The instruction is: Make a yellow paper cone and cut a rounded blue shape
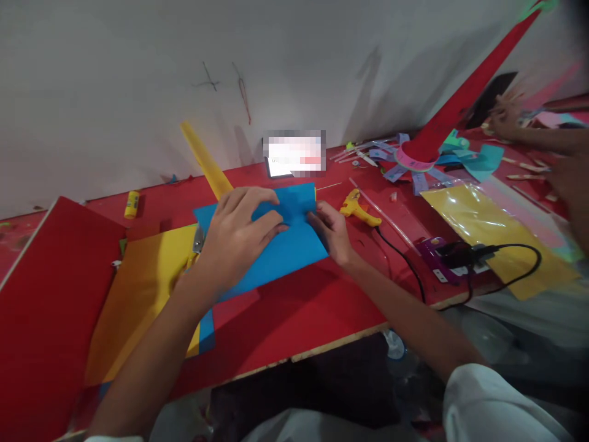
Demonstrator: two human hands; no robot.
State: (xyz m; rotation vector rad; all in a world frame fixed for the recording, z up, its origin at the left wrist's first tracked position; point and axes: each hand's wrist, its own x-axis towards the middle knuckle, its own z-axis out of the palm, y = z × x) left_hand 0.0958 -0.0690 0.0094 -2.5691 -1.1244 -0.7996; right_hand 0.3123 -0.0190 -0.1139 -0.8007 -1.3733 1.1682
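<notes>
A blue sheet of paper [280, 252] lies at a slant over the red tabletop, with a crease or fold across its upper part. My left hand [243, 230] rests over its left half, fingers bent and apart on the surface. At the sheet's right edge, my right hand [332, 230] pinches the paper between thumb and fingers. Scissors with yellow handles [191, 261] lie just left of my left wrist, partly hidden by it. Under them are yellow sheets [138, 288]. A narrow yellow paper strip [205, 158] stands up behind my left hand.
A yellow glue gun [361, 209] with a black cable lies right of the sheet, near a purple power strip [439, 261]. A lit screen [294, 156] leans at the wall. Also here are a glue stick [132, 204], red board [59, 294], tall red paper cone [464, 92] and another person's hand [504, 116].
</notes>
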